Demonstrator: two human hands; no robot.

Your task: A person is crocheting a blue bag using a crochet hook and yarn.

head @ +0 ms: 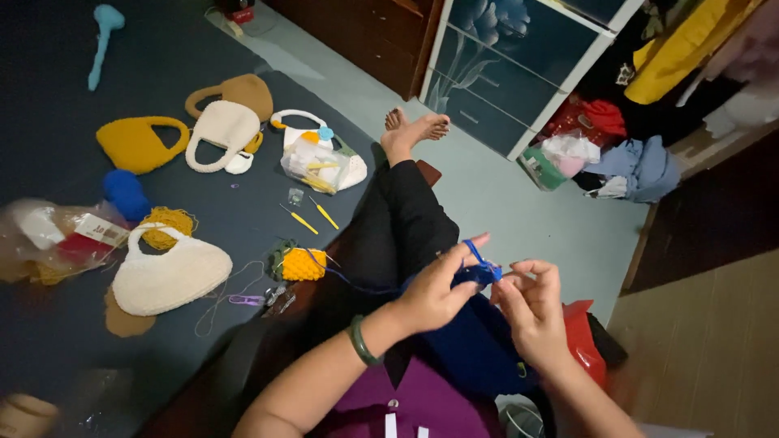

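In the lower centre of the frame we see our left hand (434,294) pinching a strand of blue yarn (479,258), thumb and fingers clenched on it, the forefinger stretched up toward the right; our right hand (531,304) sits just beside it, its fingers curled in a closed grip on the same blue crochet piece (475,345), which hangs dark and bunched between and below both hands over the lap; whether a hook is held there we cannot tell. A green bangle (359,341) rings the left wrist; a thin blue thread runs from the hands leftward toward a small yellow crochet piece (303,264) lying on the dark mat (49,81).

On the mat, in the left half of the frame, lie several crocheted bags: a cream bag (166,276) at lower left, a mustard bag (138,144) higher up, a white bag (221,134) touching a tan bag (243,91) behind it; two yellow-handled hooks (312,215) rest near the middle, well apart from the hands; a ball of blue yarn (125,193) sits beside a clear plastic packet (57,239) at the left edge. Our black-trousered leg (402,219) stretches toward the upper centre; a heap of clothes (617,158) lies at upper right by a cabinet (511,57); a red thing (583,337) shows just right of the right hand.
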